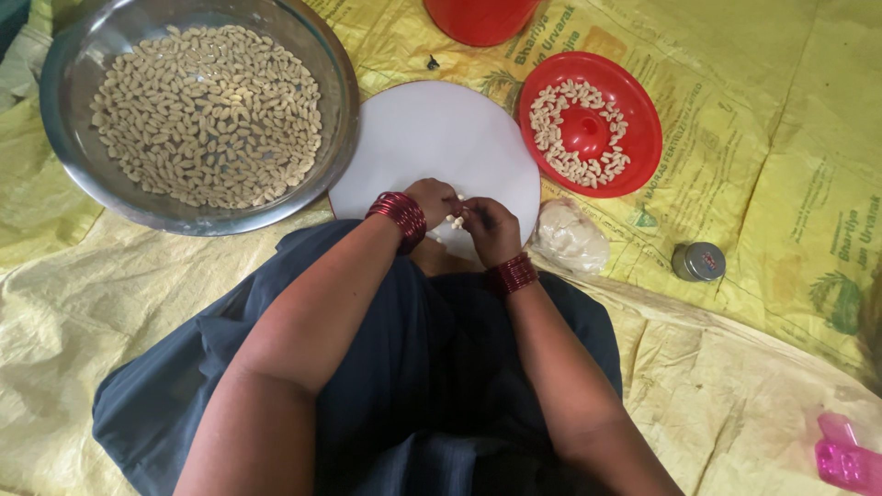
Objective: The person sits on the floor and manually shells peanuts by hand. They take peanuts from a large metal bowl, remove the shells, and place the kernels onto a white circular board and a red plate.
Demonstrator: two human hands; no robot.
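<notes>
Left hand (432,200) and right hand (489,225), both wrists in red bangles, meet fingertip to fingertip over the near edge of the round white board (432,129), fingers curled and pinched together on a few small pale peeled nuts (456,220). Same pale, oblong nuts fill the wide steel bowl (64,138) touching the board's left rim, and ring the red plastic lid (634,110) just right of it. The board's far half is bare; a clear bag of pale scraps (571,239) sits beside the right wrist, a small metal tin (699,262) farther right on the yellow woven sheet (753,367).
</notes>
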